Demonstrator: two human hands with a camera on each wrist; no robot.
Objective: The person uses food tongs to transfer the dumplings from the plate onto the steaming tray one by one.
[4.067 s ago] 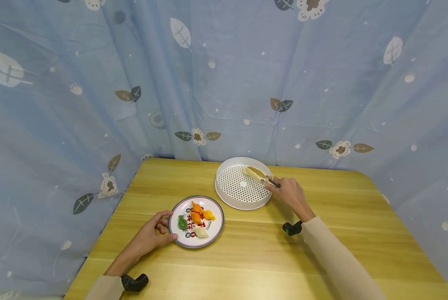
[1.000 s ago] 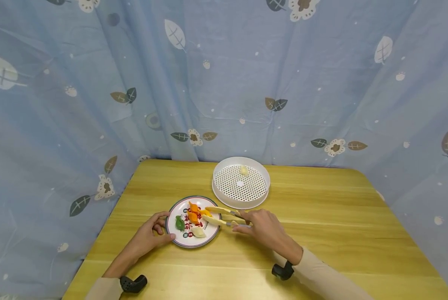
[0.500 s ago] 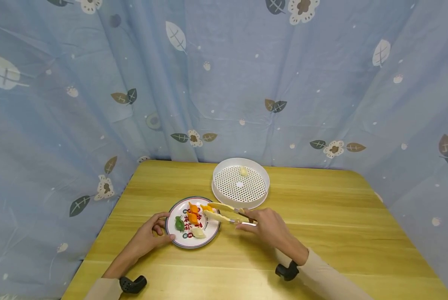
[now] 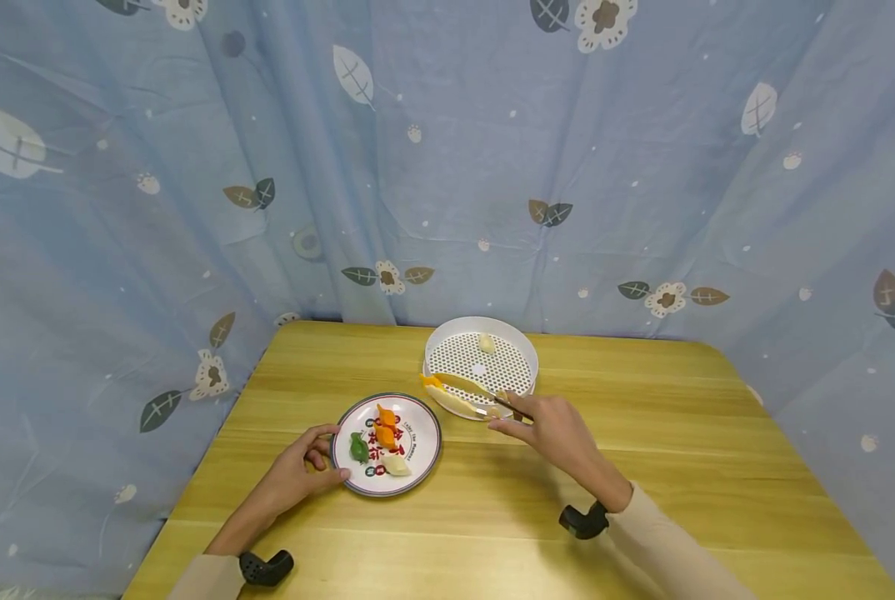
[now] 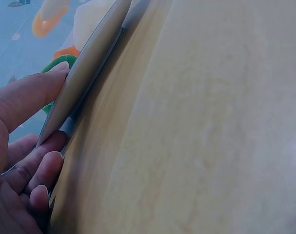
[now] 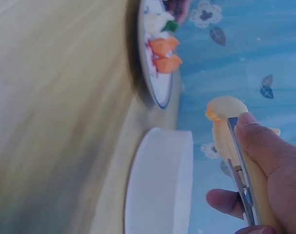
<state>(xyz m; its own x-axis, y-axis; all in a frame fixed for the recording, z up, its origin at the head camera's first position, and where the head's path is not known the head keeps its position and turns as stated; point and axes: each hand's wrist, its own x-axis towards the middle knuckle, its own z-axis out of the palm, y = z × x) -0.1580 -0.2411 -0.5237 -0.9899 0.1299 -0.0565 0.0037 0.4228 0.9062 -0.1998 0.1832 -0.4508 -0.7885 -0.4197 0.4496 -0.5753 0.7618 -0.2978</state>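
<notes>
My left hand (image 4: 297,467) pinches the left rim of a white plate (image 4: 427,442), thumb on the rim and fingers below, as the left wrist view shows. The plate bears a green dumpling-shaped piece (image 4: 358,447), two orange ones (image 4: 385,437) and a cream one (image 4: 396,465). With my right hand (image 4: 560,433) I hold tongs (image 4: 455,402) with pale tips. Between the tips is a yellow-orange dumpling-shaped piece (image 6: 211,111), mostly covered by them. It hangs over the near left rim of a white perforated steamer tray (image 4: 453,357), where a cream piece (image 4: 487,342) lies toward the back.
Both dishes stand on a wood-grain table (image 4: 642,425), the steamer tray behind and right of the plate. A blue patterned curtain (image 4: 447,167) hangs along the back and sides. Bare tabletop extends to the right and in front.
The tongs have left the cream piece in the steamer tray, gone to the plate and taken the yellow-orange piece. They have lifted it up and right to the tray's rim. My left hand stays put.
</notes>
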